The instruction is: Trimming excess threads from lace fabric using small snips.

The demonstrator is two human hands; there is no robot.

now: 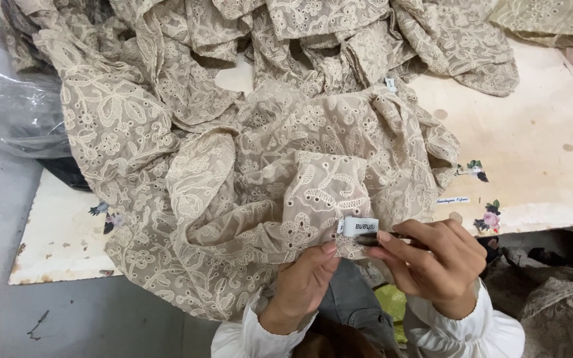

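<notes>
left hand [303, 282], right hand [432, 258], white label [357, 226] pinched between, on beige lace garment [247, 166]

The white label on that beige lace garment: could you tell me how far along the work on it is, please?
Done: nothing finished is clearly set apart. In hand: the left hand pinches the beige lace garment just below its white label, while the right hand holds a thin dark tool at it. Left: more lace fabric lies heaped on the table.
</notes>
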